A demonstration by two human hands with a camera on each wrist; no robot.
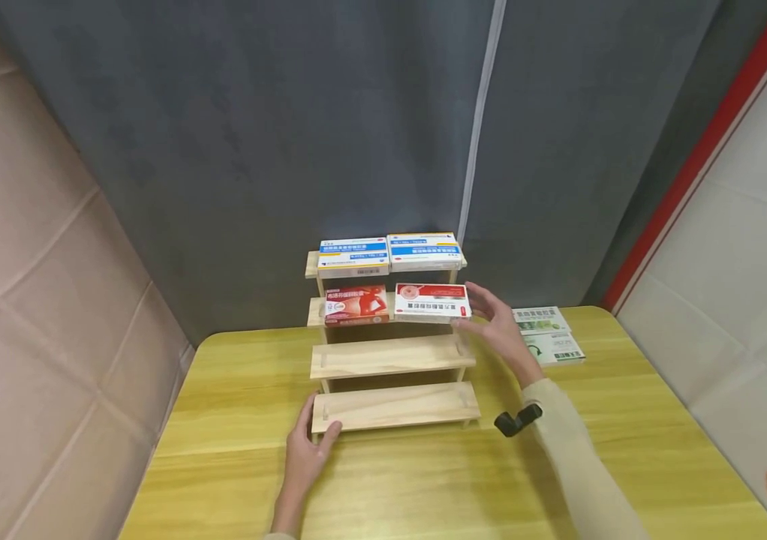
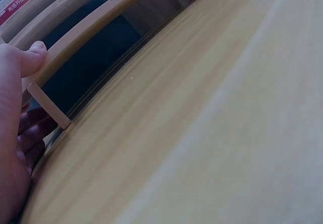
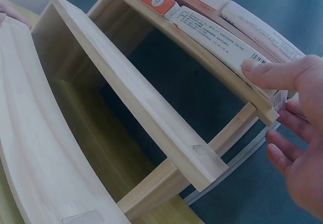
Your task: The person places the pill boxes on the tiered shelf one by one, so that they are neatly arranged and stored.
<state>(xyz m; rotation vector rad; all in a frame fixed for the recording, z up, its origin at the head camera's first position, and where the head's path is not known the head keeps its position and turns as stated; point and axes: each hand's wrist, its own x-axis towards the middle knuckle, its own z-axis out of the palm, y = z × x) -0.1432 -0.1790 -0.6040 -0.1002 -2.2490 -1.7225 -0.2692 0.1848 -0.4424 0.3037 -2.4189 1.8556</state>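
Observation:
A wooden four-step rack [image 1: 393, 409] stands on the table. At its lowest step, my left hand [image 1: 305, 454] grips the left end, thumb over the front edge and the other fingers around the side in the left wrist view. On the third step up, my right hand [image 1: 501, 334] holds the right end of a red-and-white medicine box [image 1: 431, 301]. Its thumb lies on the box's front face, its fingers by the end, as the right wrist view shows. Left of that box sits a red medicine box [image 1: 356, 304].
Two blue-and-white medicine boxes [image 1: 354, 255] lie side by side on the top step. Right of the rack, two white-and-green boxes [image 1: 552, 349] lie on the wood-grain table [image 1: 235, 420]. A grey curtain [image 1: 275, 150] hangs close behind.

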